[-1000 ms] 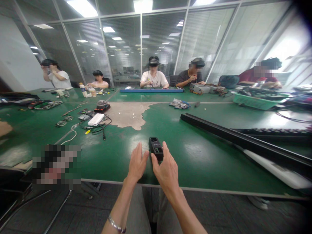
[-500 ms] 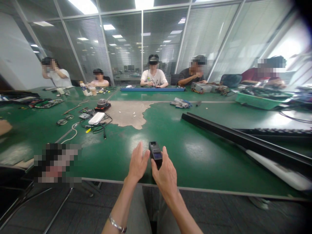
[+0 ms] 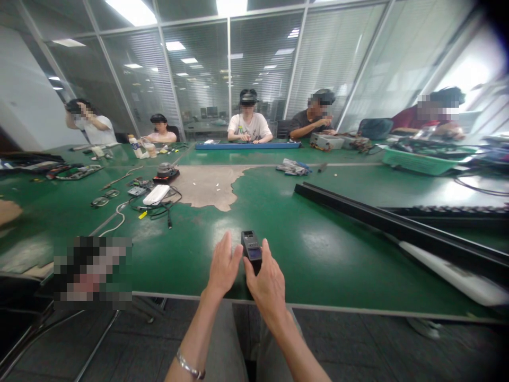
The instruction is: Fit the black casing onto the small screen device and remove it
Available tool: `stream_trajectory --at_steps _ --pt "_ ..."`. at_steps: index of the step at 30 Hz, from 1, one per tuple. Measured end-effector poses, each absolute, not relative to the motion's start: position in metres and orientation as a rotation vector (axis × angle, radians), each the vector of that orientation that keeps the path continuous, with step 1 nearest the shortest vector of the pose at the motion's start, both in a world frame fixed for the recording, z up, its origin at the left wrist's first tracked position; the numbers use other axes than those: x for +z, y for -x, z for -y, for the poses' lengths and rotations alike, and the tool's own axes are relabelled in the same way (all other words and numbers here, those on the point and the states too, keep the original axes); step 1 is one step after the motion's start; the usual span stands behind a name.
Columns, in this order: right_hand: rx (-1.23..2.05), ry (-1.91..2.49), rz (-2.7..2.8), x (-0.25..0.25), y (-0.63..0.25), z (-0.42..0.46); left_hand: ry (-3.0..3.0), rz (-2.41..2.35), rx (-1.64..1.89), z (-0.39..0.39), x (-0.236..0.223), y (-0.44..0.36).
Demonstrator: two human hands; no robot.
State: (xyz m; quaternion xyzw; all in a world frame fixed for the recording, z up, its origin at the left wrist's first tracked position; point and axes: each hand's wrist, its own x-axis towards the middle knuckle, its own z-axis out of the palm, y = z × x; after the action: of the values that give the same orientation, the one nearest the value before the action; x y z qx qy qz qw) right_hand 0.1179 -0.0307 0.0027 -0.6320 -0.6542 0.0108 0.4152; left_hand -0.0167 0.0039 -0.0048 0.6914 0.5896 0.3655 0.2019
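A small black device (image 3: 251, 248) with a bluish screen sits upright in my right hand (image 3: 265, 278), above the near edge of the green table (image 3: 310, 254). My fingers wrap its lower part from the right. Just to its left my left hand (image 3: 222, 267) hovers with straight fingers held together, the thumb near the device's side. A silver bracelet (image 3: 190, 367) circles my left wrist.
A long black rail (image 3: 382, 220) and a white bar (image 3: 453, 276) lie on the right. A white box with cables (image 3: 156, 195) lies at the left. Several people sit along the far side. A green basket (image 3: 413, 162) stands far right.
The device has turned in my right hand from showing its socketed end to showing its screen face. Both hands have drawn slightly nearer the table edge.
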Motion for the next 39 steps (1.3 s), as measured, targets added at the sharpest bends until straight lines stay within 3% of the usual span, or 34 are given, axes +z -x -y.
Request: stream_trajectory --at_steps 12,22,39 --pt "0.076 1.611 1.559 0.007 -0.112 0.031 -1.957 -1.647 1.05 -0.007 -0.01 0.018" --pt "0.082 1.494 1.369 0.06 -0.138 0.03 -1.936 -1.647 1.035 -0.005 -0.007 0.017" --pt "0.117 1.675 1.487 -0.006 -0.17 0.019 -1.967 -1.657 1.027 -0.004 -0.005 0.016"
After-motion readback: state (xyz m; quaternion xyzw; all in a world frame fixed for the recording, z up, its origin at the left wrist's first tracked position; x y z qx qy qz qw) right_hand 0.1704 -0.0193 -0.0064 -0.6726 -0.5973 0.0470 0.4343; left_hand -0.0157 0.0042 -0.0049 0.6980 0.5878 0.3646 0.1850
